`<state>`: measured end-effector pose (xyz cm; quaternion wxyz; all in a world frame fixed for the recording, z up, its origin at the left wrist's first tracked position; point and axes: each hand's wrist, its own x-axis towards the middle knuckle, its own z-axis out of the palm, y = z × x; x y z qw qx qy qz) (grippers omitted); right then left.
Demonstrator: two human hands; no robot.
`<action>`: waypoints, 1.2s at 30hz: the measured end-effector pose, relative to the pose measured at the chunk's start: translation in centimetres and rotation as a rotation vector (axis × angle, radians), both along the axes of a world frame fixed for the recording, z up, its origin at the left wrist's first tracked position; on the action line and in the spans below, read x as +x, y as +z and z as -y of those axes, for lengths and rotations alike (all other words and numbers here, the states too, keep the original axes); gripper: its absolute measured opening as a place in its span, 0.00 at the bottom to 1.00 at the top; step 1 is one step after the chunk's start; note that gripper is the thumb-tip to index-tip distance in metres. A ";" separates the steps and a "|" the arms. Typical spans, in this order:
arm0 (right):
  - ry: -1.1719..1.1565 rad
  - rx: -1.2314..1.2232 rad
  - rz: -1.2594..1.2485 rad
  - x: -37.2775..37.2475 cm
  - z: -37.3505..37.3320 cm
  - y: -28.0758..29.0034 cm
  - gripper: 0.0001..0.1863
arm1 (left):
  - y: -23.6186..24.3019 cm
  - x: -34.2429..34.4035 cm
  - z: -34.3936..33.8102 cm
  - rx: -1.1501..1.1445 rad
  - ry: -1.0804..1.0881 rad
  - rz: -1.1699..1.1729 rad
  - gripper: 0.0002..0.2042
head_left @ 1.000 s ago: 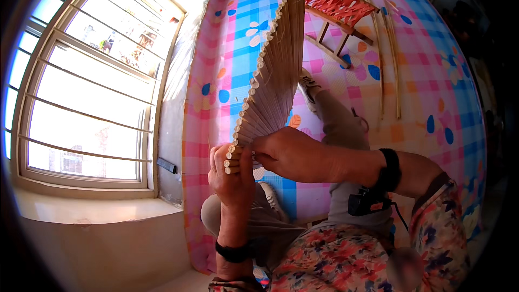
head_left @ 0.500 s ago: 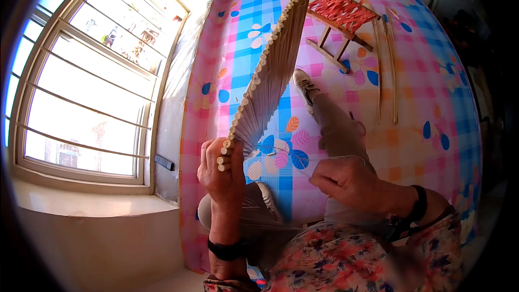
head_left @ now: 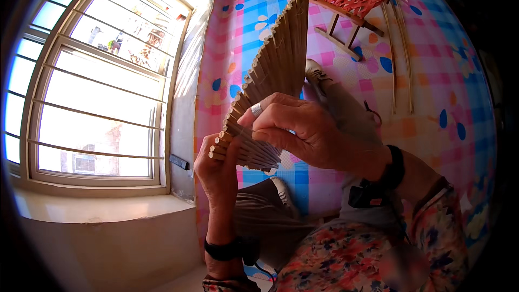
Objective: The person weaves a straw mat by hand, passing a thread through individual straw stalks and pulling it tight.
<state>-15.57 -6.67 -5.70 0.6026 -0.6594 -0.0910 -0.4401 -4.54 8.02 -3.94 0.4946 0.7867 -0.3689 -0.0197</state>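
Single head view, worn fisheye, looking steeply down from the person's own head. Hands (head_left: 259, 146) sit very close, near centre. Checked floor mat (head_left: 432, 97) fills twelve to three o'clock, farther off. Window (head_left: 97, 92) bends along the rim at nine to eleven o'clock. Forearms enter from six o'clock. Edges dark, strongly curved.

I see no packages, labels, signs or screens anywhere around me. Nothing of that kind lies on the checked mat, stands by the window or sits on the sill.
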 end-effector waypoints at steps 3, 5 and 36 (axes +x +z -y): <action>0.048 -0.125 0.108 2.9 0.5 1.1 0.04 | -0.4 0.6 0.2 0.025 0.002 0.022 0.04; 0.128 -0.128 0.139 4.0 0.8 1.6 0.04 | -0.9 1.2 0.2 0.030 0.011 0.002 0.04; 0.223 -0.531 -0.170 7.7 0.4 2.1 0.05 | -5.1 -1.3 1.5 -0.318 0.166 -0.114 0.14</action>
